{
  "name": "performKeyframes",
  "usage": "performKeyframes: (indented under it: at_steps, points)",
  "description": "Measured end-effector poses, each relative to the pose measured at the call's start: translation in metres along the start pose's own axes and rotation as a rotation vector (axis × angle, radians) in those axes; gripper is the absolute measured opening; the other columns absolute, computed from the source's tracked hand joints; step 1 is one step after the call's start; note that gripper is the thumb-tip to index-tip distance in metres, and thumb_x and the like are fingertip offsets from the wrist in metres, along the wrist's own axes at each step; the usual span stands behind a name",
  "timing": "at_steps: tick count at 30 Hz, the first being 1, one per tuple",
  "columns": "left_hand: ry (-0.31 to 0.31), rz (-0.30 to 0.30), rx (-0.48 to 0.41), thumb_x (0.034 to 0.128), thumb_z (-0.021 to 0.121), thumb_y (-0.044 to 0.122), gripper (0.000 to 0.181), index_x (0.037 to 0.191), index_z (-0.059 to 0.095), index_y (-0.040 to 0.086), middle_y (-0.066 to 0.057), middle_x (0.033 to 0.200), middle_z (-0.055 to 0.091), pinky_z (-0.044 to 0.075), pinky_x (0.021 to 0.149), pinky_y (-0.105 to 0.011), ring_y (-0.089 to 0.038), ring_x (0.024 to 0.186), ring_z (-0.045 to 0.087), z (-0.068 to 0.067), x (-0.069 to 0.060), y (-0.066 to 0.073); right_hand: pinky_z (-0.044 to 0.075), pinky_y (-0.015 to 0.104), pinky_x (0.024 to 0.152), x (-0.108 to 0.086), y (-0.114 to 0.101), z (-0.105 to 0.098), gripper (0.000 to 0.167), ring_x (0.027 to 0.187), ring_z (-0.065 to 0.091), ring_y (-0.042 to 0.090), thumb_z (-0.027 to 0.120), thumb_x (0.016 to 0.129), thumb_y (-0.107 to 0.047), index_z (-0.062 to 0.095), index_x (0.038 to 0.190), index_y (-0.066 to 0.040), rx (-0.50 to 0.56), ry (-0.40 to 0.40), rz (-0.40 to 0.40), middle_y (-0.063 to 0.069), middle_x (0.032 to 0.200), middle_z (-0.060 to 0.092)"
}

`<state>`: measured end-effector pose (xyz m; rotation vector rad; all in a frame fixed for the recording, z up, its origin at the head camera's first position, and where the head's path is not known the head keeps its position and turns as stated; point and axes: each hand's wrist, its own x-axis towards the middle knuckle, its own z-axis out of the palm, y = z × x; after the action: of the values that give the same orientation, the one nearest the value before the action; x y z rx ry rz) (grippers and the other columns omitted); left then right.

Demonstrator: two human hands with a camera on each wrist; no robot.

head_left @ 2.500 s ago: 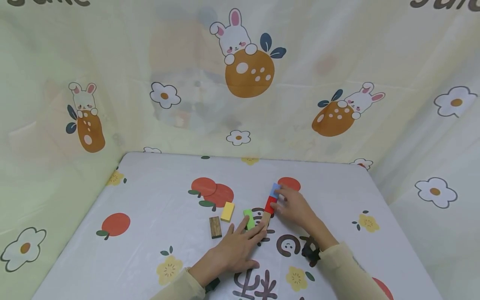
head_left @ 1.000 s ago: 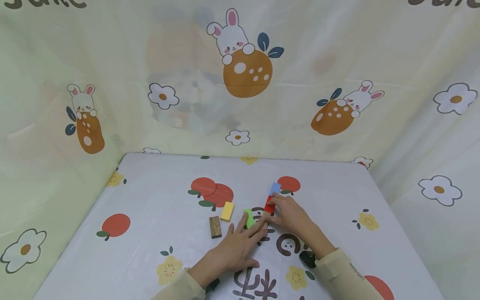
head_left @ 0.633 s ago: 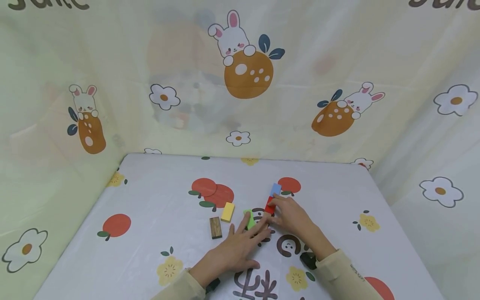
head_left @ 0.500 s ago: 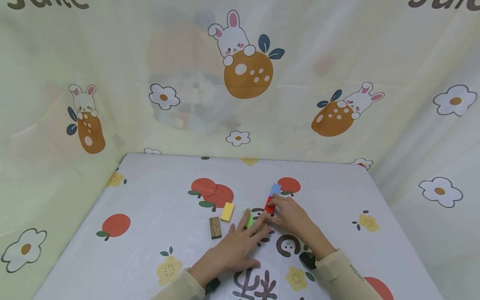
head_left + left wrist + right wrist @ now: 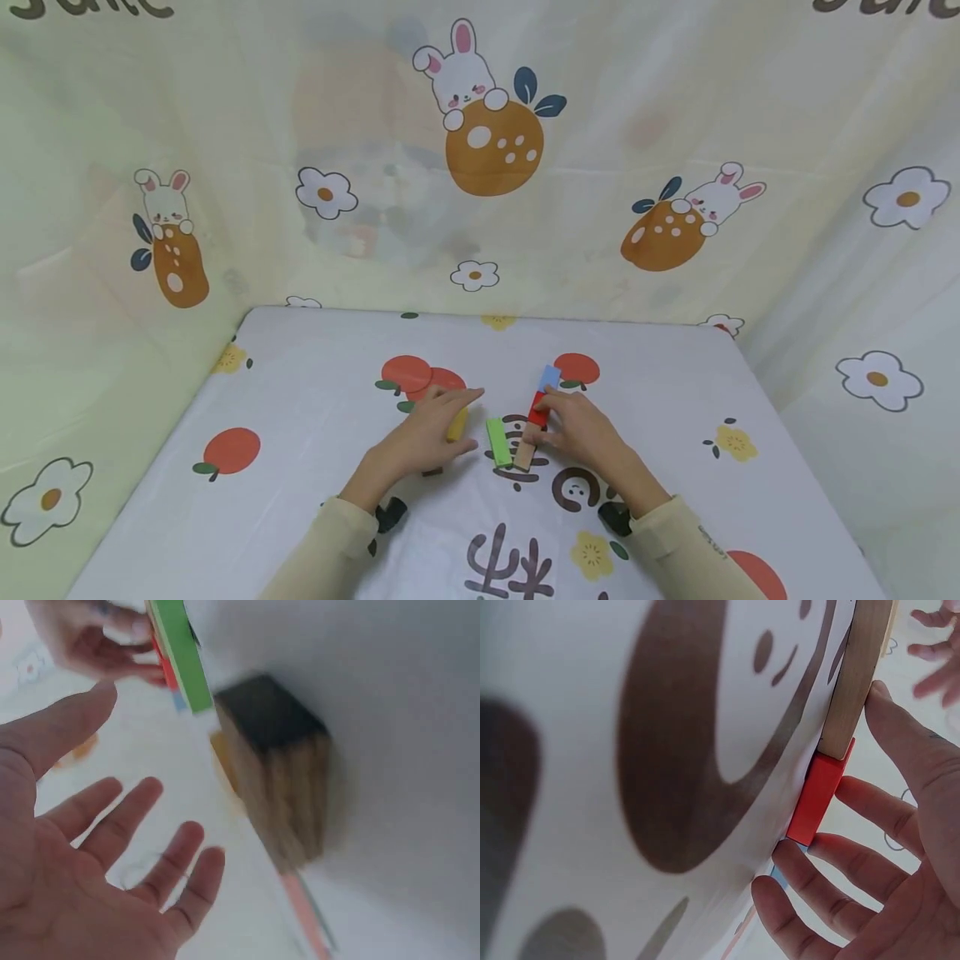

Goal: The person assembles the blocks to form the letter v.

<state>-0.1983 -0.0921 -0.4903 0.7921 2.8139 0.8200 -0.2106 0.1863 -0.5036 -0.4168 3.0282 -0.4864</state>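
In the head view, blue [image 5: 550, 377], red [image 5: 537, 410] and pale wooden [image 5: 526, 450] blocks lie end to end in a slanting row. My right hand [image 5: 588, 429] rests along the row's right side; its thumb touches the pale block and its fingertips touch the red one. A green block [image 5: 498, 442] lies just left of the row. My left hand [image 5: 416, 437] hovers with spread fingers, holding nothing, and partly covers a yellow block [image 5: 458, 425]. Mostly hidden below it in the head view, a dark brown wooden block [image 5: 281, 772] shows whole in the left wrist view.
A white tablecloth [image 5: 300, 433] printed with fruit, flowers and dark lettering covers the table. Behind the far edge hangs a pale curtain [image 5: 375, 250] with rabbit prints. Black wrist cameras [image 5: 390, 514] sit at both cuffs.
My left hand has lifted off the green and pale blocks and moved left over the yellow and dark ones. Earlier, my right hand slid from the blue block down to the red and pale ones.
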Motion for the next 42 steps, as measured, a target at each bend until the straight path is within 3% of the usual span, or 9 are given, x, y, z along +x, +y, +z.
performKeyframes:
  at_steps: [2, 5, 10, 16, 26, 42]
  points:
    - [-0.006, -0.023, -0.026, 0.0938, 0.081, 0.029, 0.074, 0.159, 0.049, 0.017, -0.005, 0.159, 0.057, 0.034, 0.126, -0.061, -0.032, 0.146, 0.048, -0.003, 0.002, -0.01, 0.051, 0.056, 0.114, 0.0, 0.0, 0.0, 0.053, 0.14, 0.058, 0.042, 0.088, 0.085, -0.045, 0.075, 0.126, -0.014, 0.001, 0.001, 0.006, 0.017, 0.157, 0.057]
    - [-0.021, -0.051, -0.026, 0.0927, 0.082, 0.028, 0.069, 0.154, 0.054, 0.014, -0.005, 0.155, 0.06, 0.03, 0.126, -0.067, -0.033, 0.145, 0.05, -0.005, 0.002, -0.022, 0.051, 0.055, 0.115, 0.0, 0.001, 0.0, 0.053, 0.141, 0.058, 0.041, 0.088, 0.085, -0.044, 0.075, 0.126, -0.014, 0.007, 0.002, 0.01, 0.017, 0.158, 0.057]
    - [-0.053, -0.081, -0.06, 0.0915, 0.084, 0.025, 0.064, 0.15, 0.059, 0.016, -0.001, 0.146, 0.066, 0.051, 0.107, -0.053, -0.025, 0.129, 0.052, -0.006, 0.001, -0.038, 0.051, 0.055, 0.115, 0.0, 0.0, 0.001, 0.054, 0.141, 0.058, 0.041, 0.088, 0.085, -0.044, 0.074, 0.127, -0.013, 0.014, 0.002, 0.009, 0.017, 0.158, 0.057]
    - [-0.048, -0.118, -0.12, 0.0878, 0.088, 0.024, 0.063, 0.146, 0.065, 0.022, 0.004, 0.143, 0.068, 0.054, 0.103, -0.039, -0.018, 0.123, 0.052, -0.01, 0.002, -0.051, 0.053, 0.053, 0.113, -0.001, 0.0, 0.002, 0.056, 0.139, 0.059, 0.04, 0.088, 0.085, -0.044, 0.073, 0.129, -0.014, 0.01, 0.008, 0.016, 0.016, 0.158, 0.057]
    - [-0.049, -0.199, -0.135, 0.0846, 0.091, 0.029, 0.057, 0.137, 0.072, 0.019, 0.003, 0.131, 0.071, 0.056, 0.099, -0.04, -0.018, 0.121, 0.05, -0.014, 0.002, -0.049, 0.054, 0.053, 0.112, -0.001, 0.001, 0.002, 0.056, 0.139, 0.059, 0.04, 0.088, 0.084, -0.045, 0.074, 0.129, -0.014, 0.014, 0.002, 0.02, 0.016, 0.158, 0.056]
    - [-0.061, -0.139, -0.126, 0.0843, 0.091, 0.027, 0.059, 0.14, 0.071, 0.022, 0.003, 0.136, 0.073, 0.048, 0.078, -0.03, -0.018, 0.108, 0.048, -0.012, 0.006, -0.05, 0.056, 0.052, 0.11, -0.002, 0.0, 0.002, 0.051, 0.138, 0.059, 0.04, 0.088, 0.085, -0.044, 0.074, 0.126, -0.015, 0.028, -0.002, 0.023, 0.017, 0.159, 0.056]
